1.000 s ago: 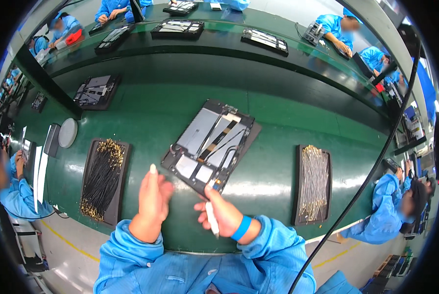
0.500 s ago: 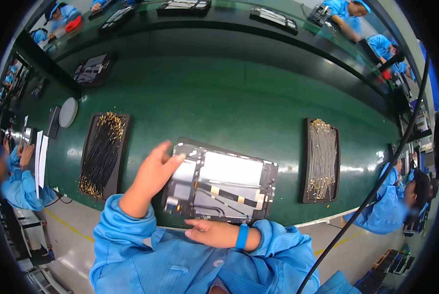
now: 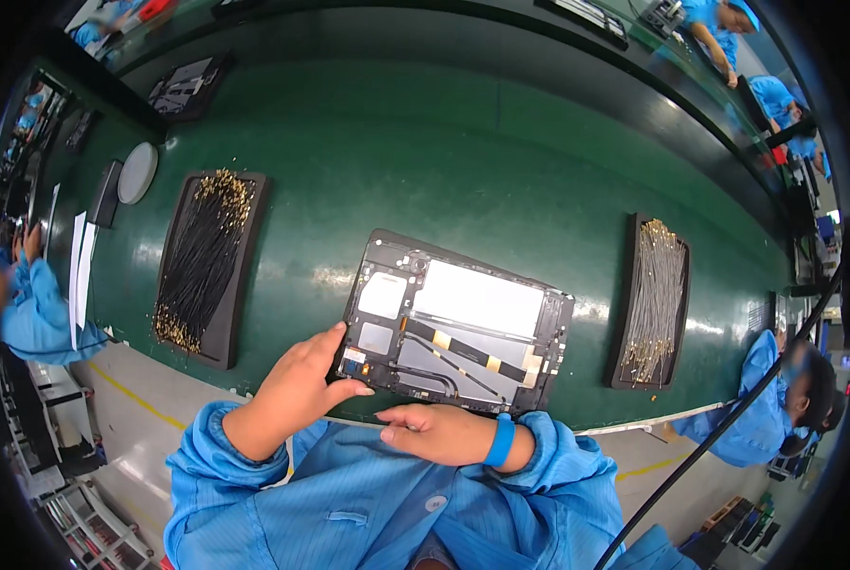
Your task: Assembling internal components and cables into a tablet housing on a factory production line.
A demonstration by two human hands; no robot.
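An opened tablet [image 3: 463,294], with its bare inner side up, lies on the bench in front of me. A white battery panel, black flex strips and thin black cables show inside it. At its lower left corner rests my left hand [image 3: 292,389], thumb and fingers apart, the fingertips at the left edge and the thumb by the lower edge. My right hand [image 3: 439,434], with a blue wristband [image 3: 500,441], lies along the near edge with fingers stretched to the left. Neither hand visibly holds anything.
A dark tray [image 3: 218,334] of black cables with gold ends stands left. Another tray [image 3: 623,356] of grey cables stands right. Behind runs a raised shelf [image 3: 425,33]; a round grey disc [image 3: 137,174] is at far left. A black cord [image 3: 719,418] crosses the right side. Co-workers sit around.
My left hand has moved from the tablet's upper left down to its lower left corner, uncovering that side. My right hand stays by the near edge. The view has shifted slightly.
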